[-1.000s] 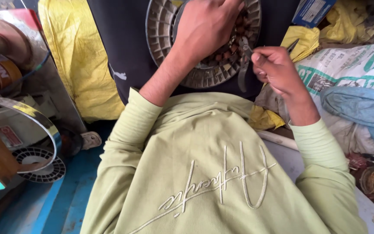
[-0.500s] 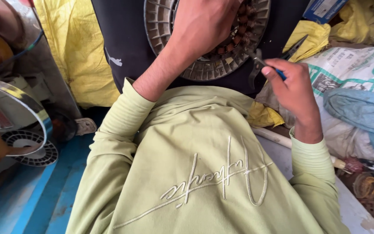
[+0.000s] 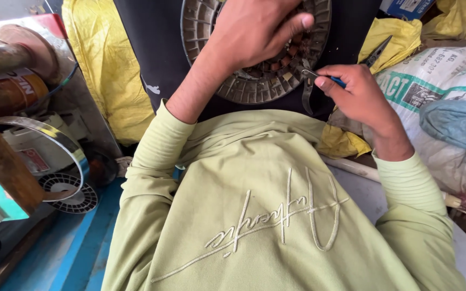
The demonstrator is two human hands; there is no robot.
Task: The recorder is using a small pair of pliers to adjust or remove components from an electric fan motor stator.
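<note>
A round grey metal motor disc (image 3: 268,89) with slotted rim and brown copper windings lies on my lap against dark cloth. My left hand (image 3: 254,32) rests on top of the disc, fingers curled over the windings, gripping it. My right hand (image 3: 360,97) is at the disc's right edge, pinching a small blue-handled tool (image 3: 327,78) whose metal tip touches the rim. A pair of dark pliers (image 3: 377,51) lies just behind my right hand on yellow cloth.
Yellow cloth (image 3: 106,64) lies at the back left and right. A white printed sack (image 3: 443,75) and blue-grey fabric (image 3: 459,126) sit on the right. At left stand a rusty cylinder (image 3: 6,89), a metal ring (image 3: 55,143) and a vented black disc (image 3: 68,191) on a blue floor.
My right hand moved left toward the disc's rim and now has the blue-handled tool's tip against it. My left hand stayed on the windings.
</note>
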